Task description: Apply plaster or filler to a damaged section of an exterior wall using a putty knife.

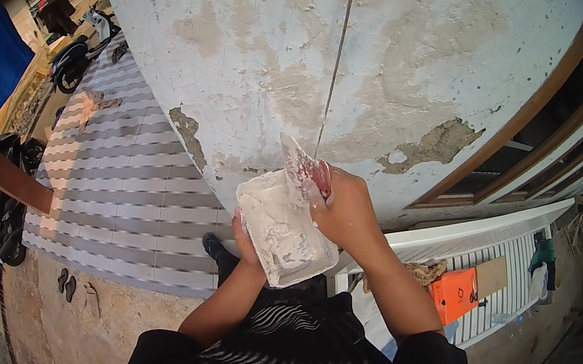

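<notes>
My left hand point(246, 238) is closed on the left side of a rectangular tray point(281, 278) smeared with pale putty point(283, 225). Most of its fingers are hidden beneath the tray. My right hand point(346, 205) grips a putty knife point(301, 168) with a reddish handle and a blade coated in putty. The blade stands tilted over the tray's far right corner, its tip pointing up toward the wall. Whether the blade touches the putty I cannot tell. In front of me rises a patched, whitish wall point(268, 47) with a thin dark vertical line.
A white slatted bench point(476, 321) on my right holds an orange box point(454, 295) and a piece of cardboard point(492, 275). Striped tiles point(135, 194) cover the porch floor at left. Brown-framed windows point(498, 166) line the wall's right side. Motorbikes point(74, 61) stand far left.
</notes>
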A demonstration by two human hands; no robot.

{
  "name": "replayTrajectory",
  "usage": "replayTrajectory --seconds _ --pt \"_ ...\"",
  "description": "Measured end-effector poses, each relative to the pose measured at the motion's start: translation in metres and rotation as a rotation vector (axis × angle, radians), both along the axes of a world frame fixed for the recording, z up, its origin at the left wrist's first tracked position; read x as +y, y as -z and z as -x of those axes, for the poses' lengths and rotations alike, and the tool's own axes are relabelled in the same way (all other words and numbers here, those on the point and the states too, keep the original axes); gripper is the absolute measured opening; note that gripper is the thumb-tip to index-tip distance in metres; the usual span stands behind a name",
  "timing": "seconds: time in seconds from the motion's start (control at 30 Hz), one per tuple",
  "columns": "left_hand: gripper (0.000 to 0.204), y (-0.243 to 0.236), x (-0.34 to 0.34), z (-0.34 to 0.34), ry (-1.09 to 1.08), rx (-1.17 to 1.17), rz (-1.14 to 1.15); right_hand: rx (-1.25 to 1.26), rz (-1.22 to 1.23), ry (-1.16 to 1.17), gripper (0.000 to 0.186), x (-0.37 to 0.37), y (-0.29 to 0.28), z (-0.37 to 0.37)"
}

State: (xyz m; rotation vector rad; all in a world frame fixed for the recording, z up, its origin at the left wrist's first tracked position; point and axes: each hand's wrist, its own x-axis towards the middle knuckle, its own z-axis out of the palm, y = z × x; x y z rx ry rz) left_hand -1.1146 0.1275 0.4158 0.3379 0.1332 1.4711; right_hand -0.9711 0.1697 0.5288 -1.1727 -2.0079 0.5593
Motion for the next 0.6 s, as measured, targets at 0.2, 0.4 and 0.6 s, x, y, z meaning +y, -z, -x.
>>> replayTrajectory --seconds 0.2,0.4,0.6 --pt "0.071 0.014 0.002 -0.014 0.024 -0.034 0.021 0.005 -0.055 -0.166 0.02 -0.007 0.013 0.018" --pt "0.08 0.035 0.009 -0.006 -0.09 0.24 0.168 -0.133 0.131 -0.221 0.024 -0.017 0.011 0.014" --pt "0.079 0.027 0.011 0.005 0.008 0.087 0.024 -0.101 0.175 -0.286 0.026 -0.016 0.01 -0.009"
